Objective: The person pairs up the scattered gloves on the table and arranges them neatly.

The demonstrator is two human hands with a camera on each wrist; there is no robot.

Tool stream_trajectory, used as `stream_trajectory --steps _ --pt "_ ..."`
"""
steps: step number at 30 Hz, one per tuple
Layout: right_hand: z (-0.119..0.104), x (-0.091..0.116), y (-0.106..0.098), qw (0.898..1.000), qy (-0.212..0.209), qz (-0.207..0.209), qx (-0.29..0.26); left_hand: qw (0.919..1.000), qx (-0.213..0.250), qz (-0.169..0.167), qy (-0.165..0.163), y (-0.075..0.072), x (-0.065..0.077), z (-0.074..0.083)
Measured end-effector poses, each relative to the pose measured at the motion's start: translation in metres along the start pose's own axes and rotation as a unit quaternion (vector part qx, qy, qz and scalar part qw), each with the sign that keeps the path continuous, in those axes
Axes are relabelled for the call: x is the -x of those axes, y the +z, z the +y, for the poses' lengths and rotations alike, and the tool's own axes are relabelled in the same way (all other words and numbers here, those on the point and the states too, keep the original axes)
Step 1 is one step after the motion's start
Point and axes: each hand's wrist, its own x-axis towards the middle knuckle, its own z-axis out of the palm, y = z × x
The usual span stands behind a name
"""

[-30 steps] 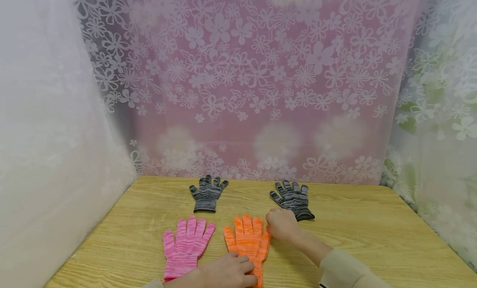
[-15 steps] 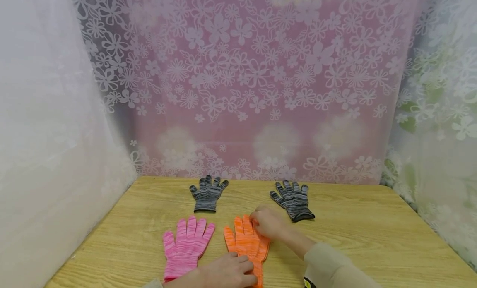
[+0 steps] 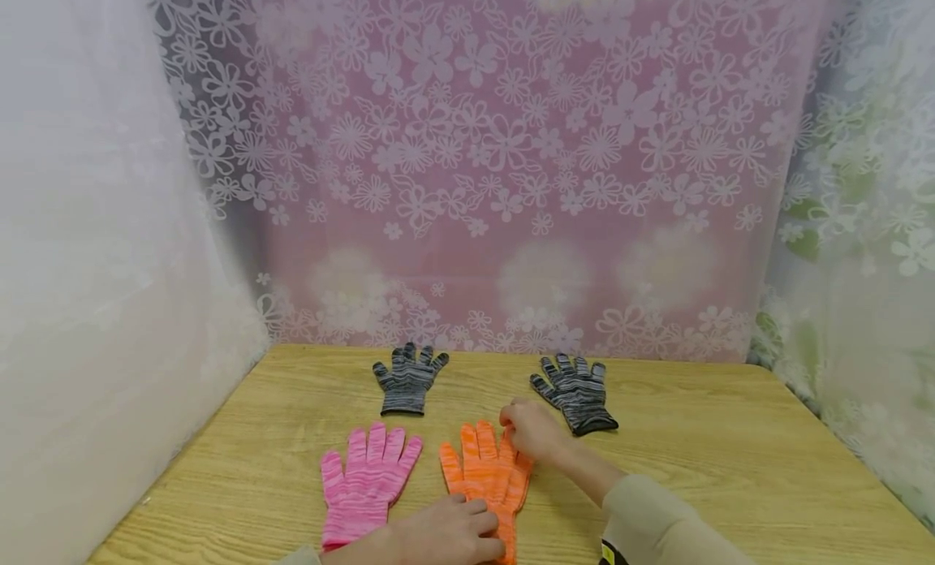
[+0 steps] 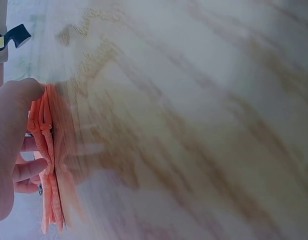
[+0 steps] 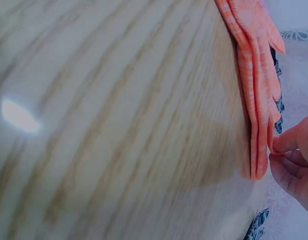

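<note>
In the head view an orange knit glove lies flat, fingers pointing away; the right wrist view shows thick stacked layers of orange knit. My right hand is at the tips of its right-hand fingers. Thumb and forefinger of the right hand pinch an orange fingertip in the right wrist view. My left hand rests over the wrist part of the orange glove, partly hiding it. Bent fingers and thumb of the left hand touch the orange knit in the left wrist view.
A pink glove lies left of the orange one, its cuff near my left forearm. Two grey-black striped gloves, one at left and one at right, lie farther back on the wooden table. A flowered curtain hangs behind.
My right hand has moved left from the orange glove's outermost right finger onto neighbouring fingertips, then shifted slightly back right. My left hand has stayed in place.
</note>
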Motion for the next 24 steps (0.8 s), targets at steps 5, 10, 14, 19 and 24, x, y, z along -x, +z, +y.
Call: stream_trajectory --steps 5,10,14,19,24 --pt "0.0031 0.0011 0.0037 1.000 -0.002 -0.012 -0.008 0.9999 -0.002 -0.010 -0.003 0.0001 0.0002 -0.0005" --pt "0.0042 0.0031 0.0045 1.000 -0.018 -0.012 -0.012 0.9999 -0.015 -0.004 0.000 0.0009 0.0001 -0.0006" --pt "0.0053 0.0042 0.0047 1.000 -0.030 0.006 -0.003 0.9999 -0.013 0.003 -0.002 0.0024 0.0004 -0.0007" --pt "0.0070 0.0039 0.0076 0.999 -0.031 0.035 0.017 0.9999 -0.003 0.013 -0.005 0.0052 0.0012 0.0002" --pt "0.0090 0.0016 0.0095 0.998 -0.021 0.031 0.045 0.9999 0.002 0.014 -0.008 0.0059 0.0011 -0.0009"
